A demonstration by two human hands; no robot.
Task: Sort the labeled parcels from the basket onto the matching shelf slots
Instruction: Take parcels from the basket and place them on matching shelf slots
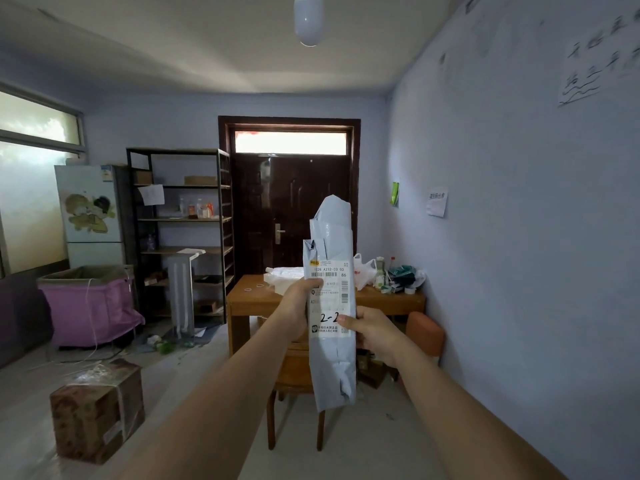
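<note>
A long grey parcel (332, 306) is held upright by both hands — the left hand (298, 303) gripping its left edge, the right hand (372, 332) pinching lower on the right — its white label (330, 299) handwritten "2-2". Behind stand a wooden table (391, 299), a dark shelf unit (180, 233) and a pink basket (86, 306).
</note>
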